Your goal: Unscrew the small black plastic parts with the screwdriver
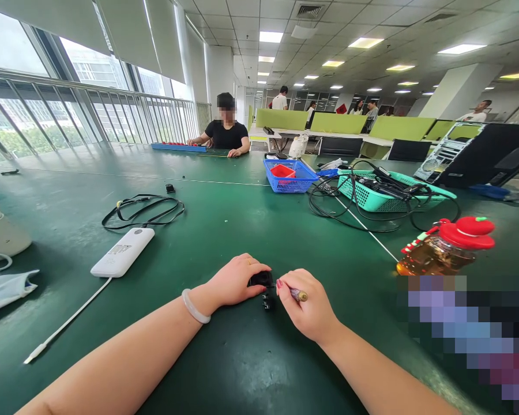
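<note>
My left hand (236, 279), with a pale bangle at the wrist, lies on the green table and grips a small black boxy part (260, 279) between thumb and fingers. Close to its right, my right hand (305, 302) is closed around a slim pen-shaped tool (301, 295) with a brownish-gold end. The tool points left toward the black part; whether its tip touches is too small to tell. Just below the left thumb sits another small black piece (267, 302) with shiny bits.
A white power bank (123, 252) and a coiled black cable (145, 210) lie to the left. Ahead right stand a blue basket (290, 183) and a teal basket (367, 199) of cables. A red-lidded bottle (443, 253) lies nearer. A person (227, 134) sits across the table.
</note>
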Tool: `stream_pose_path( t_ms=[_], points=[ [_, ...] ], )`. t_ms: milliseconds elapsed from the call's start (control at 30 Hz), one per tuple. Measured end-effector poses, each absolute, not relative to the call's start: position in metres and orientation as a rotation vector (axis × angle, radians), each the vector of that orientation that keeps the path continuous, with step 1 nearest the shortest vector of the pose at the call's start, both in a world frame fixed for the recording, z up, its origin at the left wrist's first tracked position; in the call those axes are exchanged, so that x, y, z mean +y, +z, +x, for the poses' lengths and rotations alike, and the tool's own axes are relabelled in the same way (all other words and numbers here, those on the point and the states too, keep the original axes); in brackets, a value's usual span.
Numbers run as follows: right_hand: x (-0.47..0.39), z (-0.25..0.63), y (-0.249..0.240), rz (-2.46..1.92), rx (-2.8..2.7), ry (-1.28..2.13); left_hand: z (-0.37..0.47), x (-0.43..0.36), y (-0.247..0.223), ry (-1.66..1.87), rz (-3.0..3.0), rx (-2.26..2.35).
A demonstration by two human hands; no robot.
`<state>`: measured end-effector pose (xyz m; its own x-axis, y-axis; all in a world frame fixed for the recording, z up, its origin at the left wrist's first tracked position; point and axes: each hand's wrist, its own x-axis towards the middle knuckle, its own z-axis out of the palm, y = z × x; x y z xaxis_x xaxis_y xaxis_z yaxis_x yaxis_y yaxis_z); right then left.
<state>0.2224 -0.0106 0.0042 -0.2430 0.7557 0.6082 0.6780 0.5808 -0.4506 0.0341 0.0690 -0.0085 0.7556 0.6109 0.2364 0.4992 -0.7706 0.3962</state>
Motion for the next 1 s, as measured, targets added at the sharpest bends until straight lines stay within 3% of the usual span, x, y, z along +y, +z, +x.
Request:
stream_pose_path(
  t_ms=[367, 1000],
  points=[
    [-0.0118, 0.2198, 0.0039, -1.024, -2.063, 0.037, 0.0339, 0.0688, -0.0090, 0.482, 2.681, 0.882],
    [-0.0138, 0.2186, -0.0006, -1.045, -1.973, 0.292, 0.0337, 0.0734, -0.0137, 0.491, 2.678, 0.886]
  ],
)
